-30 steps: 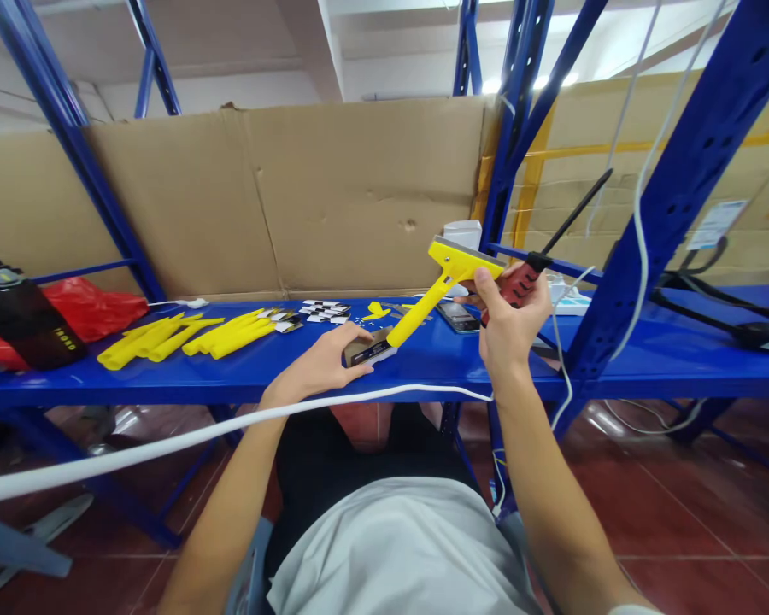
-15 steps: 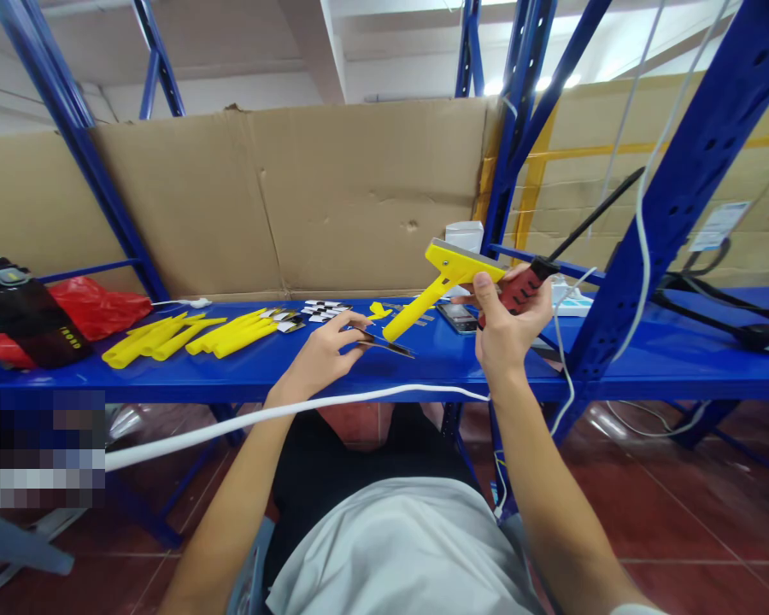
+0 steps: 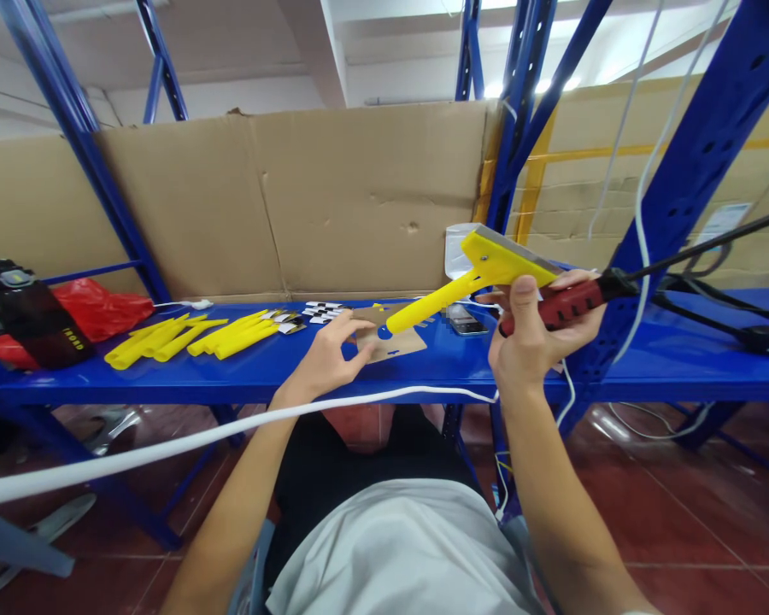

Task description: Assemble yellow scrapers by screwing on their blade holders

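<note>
Workshop-type area: blue metal racking (image 3: 701,171) w/ work shelf (image 3: 205,373), cardbd backing (image 3: 359,196), batched yellow parts (image 3: 132,348), red tile flr (image 3: 672,504)

Wears plain lt. grey top (image 3: 397,551) w/ blk bottoms (image 3: 416,453), leg length unclear.

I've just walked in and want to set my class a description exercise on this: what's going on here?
A person's right grip holds a yellow scraper and a red-handled tool together. The left grip holds a card by its left side. The scraper's handle points toward the card; whether they touch is hard to tell. Yellow pieces lie to the left on the blue shelf, and a phone lies to the right.
</note>
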Available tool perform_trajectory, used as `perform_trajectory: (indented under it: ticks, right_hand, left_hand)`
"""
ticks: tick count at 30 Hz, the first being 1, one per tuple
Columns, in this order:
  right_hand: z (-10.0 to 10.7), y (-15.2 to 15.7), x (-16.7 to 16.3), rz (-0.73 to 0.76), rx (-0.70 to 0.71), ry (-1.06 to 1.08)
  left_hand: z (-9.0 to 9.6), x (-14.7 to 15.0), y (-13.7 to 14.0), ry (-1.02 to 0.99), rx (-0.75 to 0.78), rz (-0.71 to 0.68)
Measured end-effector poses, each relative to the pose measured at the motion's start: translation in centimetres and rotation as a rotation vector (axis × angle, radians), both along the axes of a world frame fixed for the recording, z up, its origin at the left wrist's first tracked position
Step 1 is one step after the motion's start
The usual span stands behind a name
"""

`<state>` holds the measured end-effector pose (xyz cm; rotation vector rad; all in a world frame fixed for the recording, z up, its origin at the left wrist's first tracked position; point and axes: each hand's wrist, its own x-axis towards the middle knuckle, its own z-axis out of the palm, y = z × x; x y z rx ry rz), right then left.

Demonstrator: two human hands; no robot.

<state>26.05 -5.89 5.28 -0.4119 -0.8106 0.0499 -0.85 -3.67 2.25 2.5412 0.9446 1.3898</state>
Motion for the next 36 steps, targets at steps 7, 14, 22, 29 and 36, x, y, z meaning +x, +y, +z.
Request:
perform_trajectory:
  ticks: [7, 14, 22, 29, 36]
  right_hand:
    - [-0.4, 0.3, -0.7, 0.080, -0.083, -0.115]
    - [-0.2, 0.3, -0.4, 0.124, -0.068, -0.183]
    - [-0.2, 0.0, -0.6, 0.177, -0.102, -0.224]
    - [0.2, -0.4, -0.8, 0.189, -0.170, -0.250]
    - [0.3, -0.3, -0.7, 0.384, -0.315, -0.272]
  left_hand:
    - [0.3, 0.0, -0.6, -0.161, -0.319, -0.163]
    - [0.0, 0.0, 0.1, -0.315, -0.519, -0.271]
    - [-0.5, 0.1, 0.7, -0.468, -0.604, -0.301]
    - [0.1, 1.2, -0.3, -0.565, -0.623, -0.406]
    - [1.2, 1.8, -2.3, -0.602, -0.685, -0.512]
